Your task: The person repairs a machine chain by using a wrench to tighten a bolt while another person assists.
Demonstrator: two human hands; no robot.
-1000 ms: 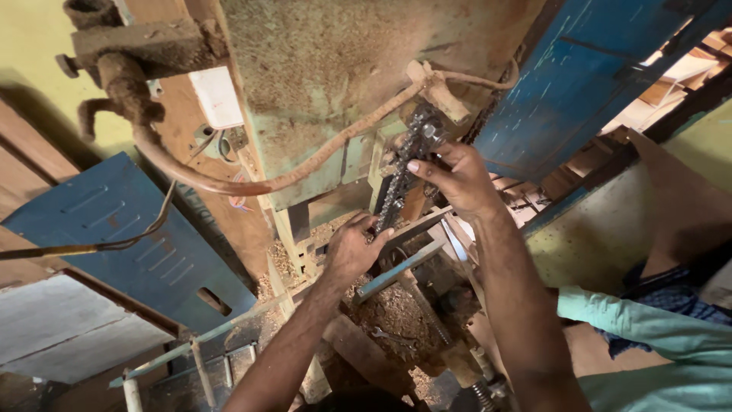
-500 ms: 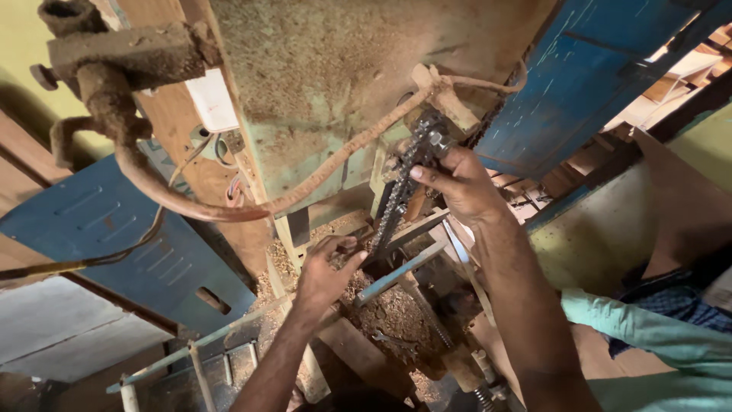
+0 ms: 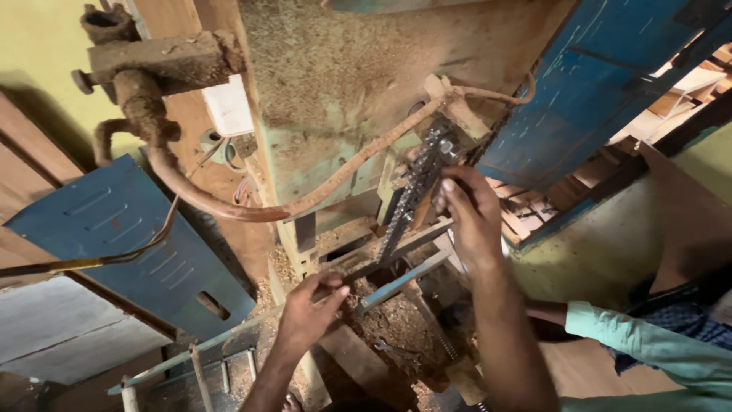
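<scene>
Right hand [image 3: 469,217] grips chain [image 3: 415,191] behind dusty hose [image 3: 305,202].

A blue metal panel [image 3: 122,229] hangs open at the left. A dusty curved hose [image 3: 252,210] crosses the sawdust-coated machine body [image 3: 343,91]. A teal sleeve [image 3: 648,343] shows at the right.

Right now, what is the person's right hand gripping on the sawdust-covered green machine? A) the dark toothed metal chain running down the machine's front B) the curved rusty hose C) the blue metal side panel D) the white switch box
A: the right hand pinches the upper end of the dark toothed metal chain, while the curved rusty hose passes clear of it.
</scene>
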